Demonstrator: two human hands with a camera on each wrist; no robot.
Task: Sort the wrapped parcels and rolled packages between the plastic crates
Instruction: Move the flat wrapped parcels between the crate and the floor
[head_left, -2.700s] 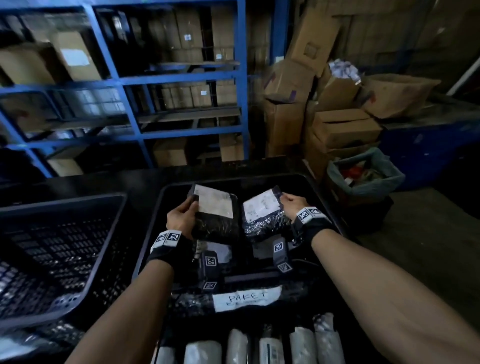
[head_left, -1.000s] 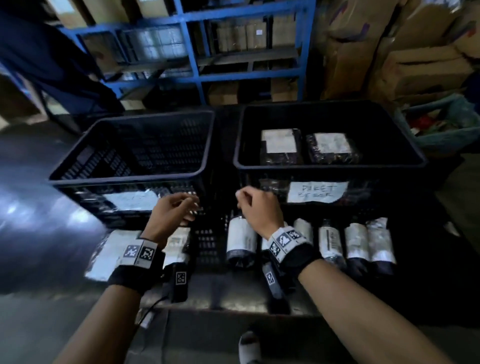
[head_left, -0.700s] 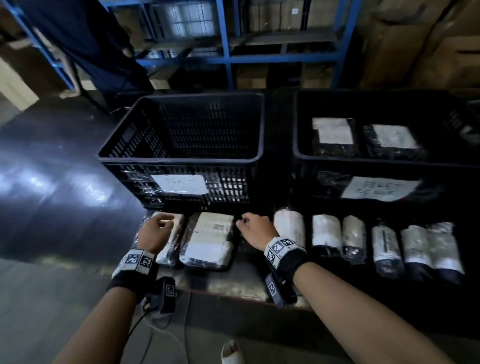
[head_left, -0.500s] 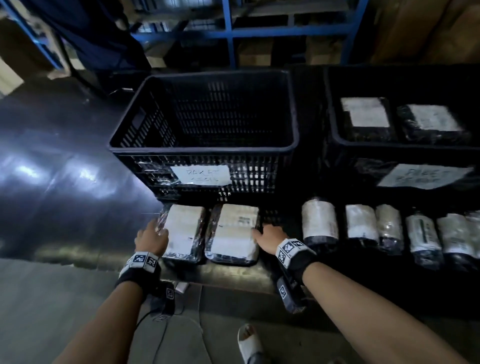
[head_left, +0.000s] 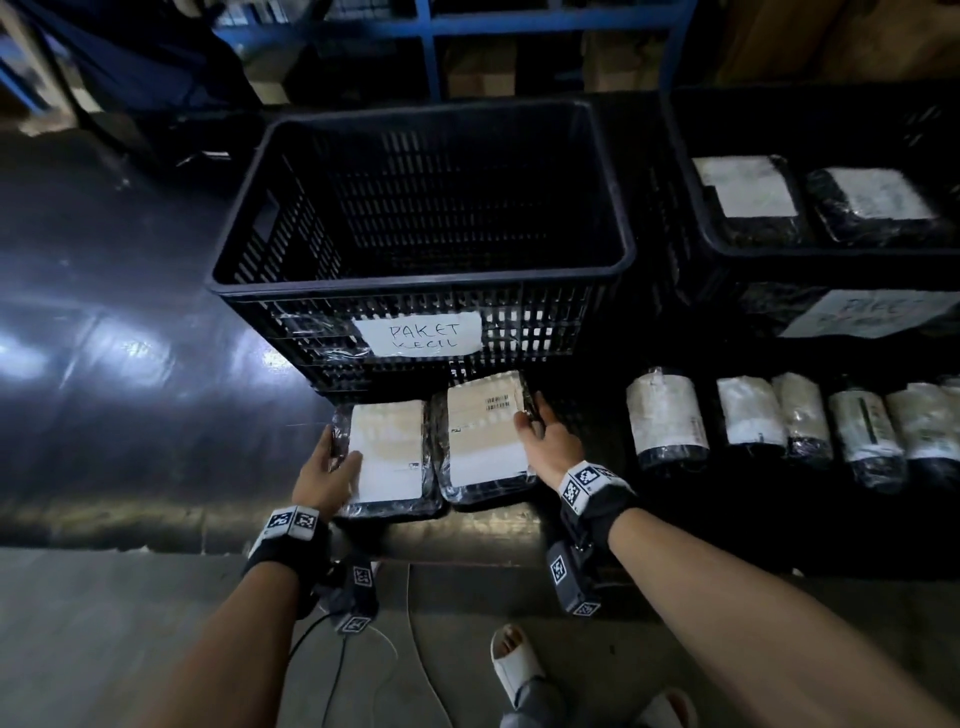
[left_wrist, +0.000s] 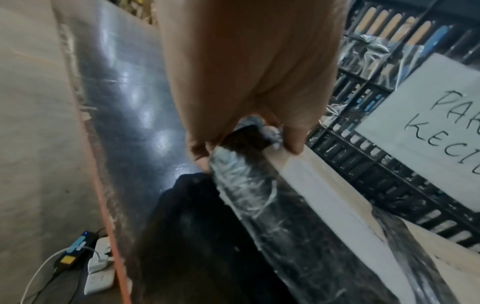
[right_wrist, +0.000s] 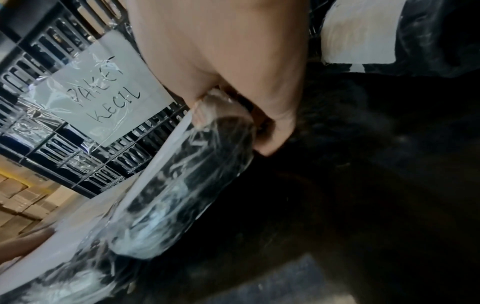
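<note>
We have two flat wrapped parcels lying side by side just near of the crate (head_left: 421, 270) marked PAKET KECIL. Our left hand (head_left: 324, 475) pinches the left parcel (head_left: 387, 457) at its outer edge, thumb on the label and fingers curled under; our right hand (head_left: 550, 447) grips the right parcel (head_left: 485, 439) the same way at its right edge. The glossy film looks slippery and slack, so we would clamp the firm edges, not the wrap. They seem light, though blur leaves that unsure.

right crate (head_left: 810, 254) cut by frame edge, its paper label (head_left: 867, 313) blurred, unreadable
</note>
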